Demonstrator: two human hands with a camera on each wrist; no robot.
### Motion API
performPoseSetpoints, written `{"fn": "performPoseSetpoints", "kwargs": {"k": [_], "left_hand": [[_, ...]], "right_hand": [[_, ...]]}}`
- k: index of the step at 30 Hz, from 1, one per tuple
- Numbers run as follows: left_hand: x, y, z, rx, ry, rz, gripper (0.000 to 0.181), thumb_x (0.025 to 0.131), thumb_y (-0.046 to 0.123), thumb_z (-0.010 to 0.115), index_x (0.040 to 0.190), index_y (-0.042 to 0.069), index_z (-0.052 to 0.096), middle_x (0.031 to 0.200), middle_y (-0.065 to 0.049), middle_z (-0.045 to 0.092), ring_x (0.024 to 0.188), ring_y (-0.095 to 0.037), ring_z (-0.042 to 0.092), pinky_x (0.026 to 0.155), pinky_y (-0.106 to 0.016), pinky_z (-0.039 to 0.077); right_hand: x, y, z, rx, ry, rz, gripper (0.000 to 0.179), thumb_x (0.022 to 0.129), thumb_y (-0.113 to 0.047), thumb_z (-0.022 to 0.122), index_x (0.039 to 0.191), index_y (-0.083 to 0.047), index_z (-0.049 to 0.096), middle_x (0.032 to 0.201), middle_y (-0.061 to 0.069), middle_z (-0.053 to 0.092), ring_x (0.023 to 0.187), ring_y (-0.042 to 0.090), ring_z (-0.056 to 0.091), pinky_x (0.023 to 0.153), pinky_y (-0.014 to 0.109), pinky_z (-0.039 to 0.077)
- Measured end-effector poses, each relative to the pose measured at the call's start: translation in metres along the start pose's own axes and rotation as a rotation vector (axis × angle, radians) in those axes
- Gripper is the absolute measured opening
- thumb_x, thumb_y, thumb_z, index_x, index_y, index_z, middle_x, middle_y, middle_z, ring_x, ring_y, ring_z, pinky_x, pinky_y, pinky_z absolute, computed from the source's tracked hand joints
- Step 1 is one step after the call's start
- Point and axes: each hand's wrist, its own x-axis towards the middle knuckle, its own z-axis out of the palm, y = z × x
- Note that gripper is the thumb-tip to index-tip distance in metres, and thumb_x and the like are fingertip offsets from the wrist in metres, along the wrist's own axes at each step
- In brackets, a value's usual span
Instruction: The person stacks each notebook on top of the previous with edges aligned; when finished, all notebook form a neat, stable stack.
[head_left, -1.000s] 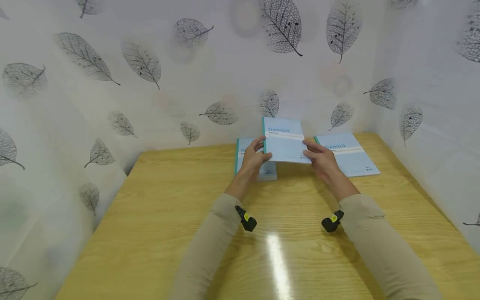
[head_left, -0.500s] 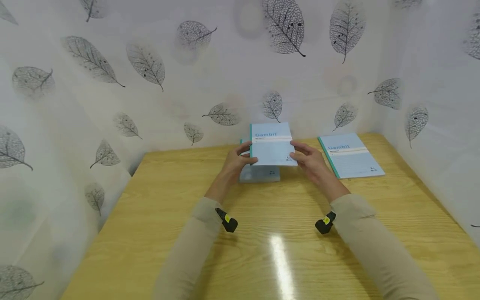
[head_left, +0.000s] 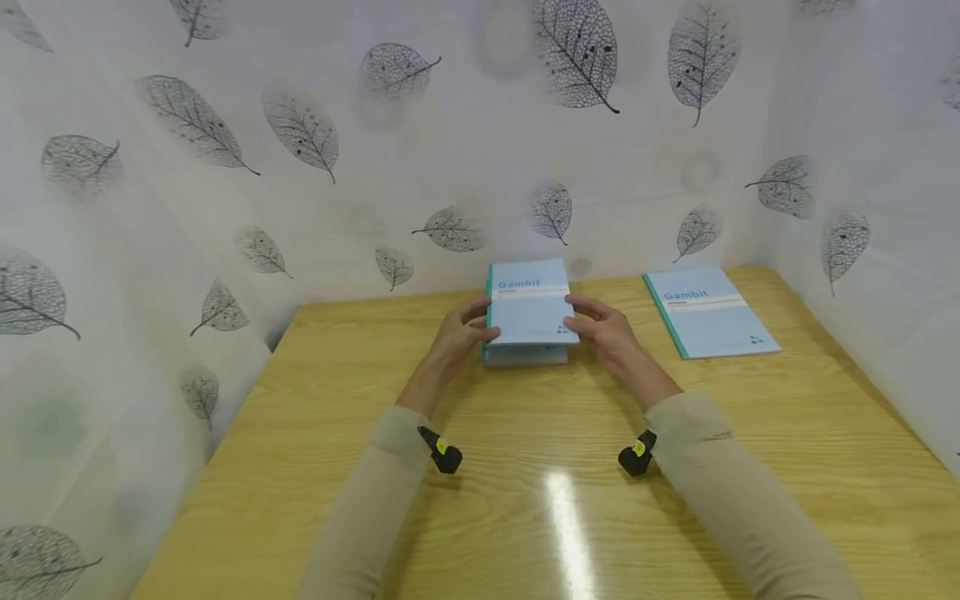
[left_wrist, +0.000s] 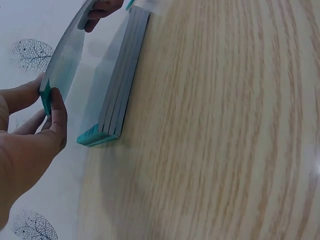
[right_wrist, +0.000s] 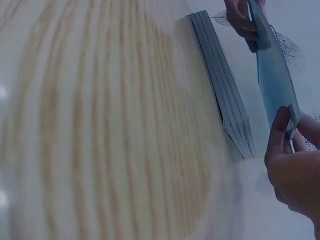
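A light-blue notebook with a green spine and "Gambit" on its cover is held between both hands. My left hand pinches its spine edge, and my right hand pinches the opposite edge. In the left wrist view the fingers curl round the green spine corner. Below it lies a stack of several like notebooks, mostly covered by the held one in the head view. Both wrist views show a gap between the held notebook and the stack.
Another "Gambit" notebook lies to the right on the wooden table. A white cloth with leaf prints hangs behind the table and along its sides. A bright reflection streaks the front of the tabletop.
Both hands have brought the held notebook left and lower, from between the stack and the right-hand notebook to close over the stack. The right-hand notebook has stayed on the table.
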Motion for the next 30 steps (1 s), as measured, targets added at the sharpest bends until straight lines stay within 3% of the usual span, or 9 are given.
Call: {"fn": "performPoseSetpoints", "kwargs": {"k": [11,20,30], "left_hand": [[-0.001,-0.012,-0.007,0.032,0.023,-0.016,0.066,0.089,-0.007,0.074,0.149,0.01,0.054,0.151,-0.013,0.051,0.136,-0.034,0.052,0.12,-0.043,0.039],[-0.001,-0.016,-0.006,-0.015,0.031,-0.034,0.066,0.089,-0.01,0.073,0.15,0.008,0.053,0.153,-0.014,0.05,0.138,-0.034,0.05,0.113,-0.04,0.048],[-0.002,-0.021,-0.007,-0.003,0.044,-0.038,0.067,0.089,-0.009,0.075,0.15,0.007,0.053,0.152,-0.015,0.049,0.135,-0.034,0.052,0.113,-0.042,0.047]], "right_hand": [[0.005,0.011,0.008,0.001,0.002,-0.003,0.055,0.098,0.002,0.067,0.151,0.0,0.049,0.159,0.016,0.043,0.121,0.013,0.054,0.095,0.015,0.051],[0.006,0.012,0.011,-0.07,0.033,0.023,0.053,0.099,0.0,0.068,0.149,0.0,0.052,0.159,0.016,0.044,0.13,0.02,0.05,0.091,0.013,0.051],[0.003,0.01,0.016,-0.165,0.056,0.04,0.049,0.099,-0.007,0.07,0.147,-0.003,0.057,0.161,0.012,0.042,0.107,0.012,0.058,0.085,0.019,0.05]]}}
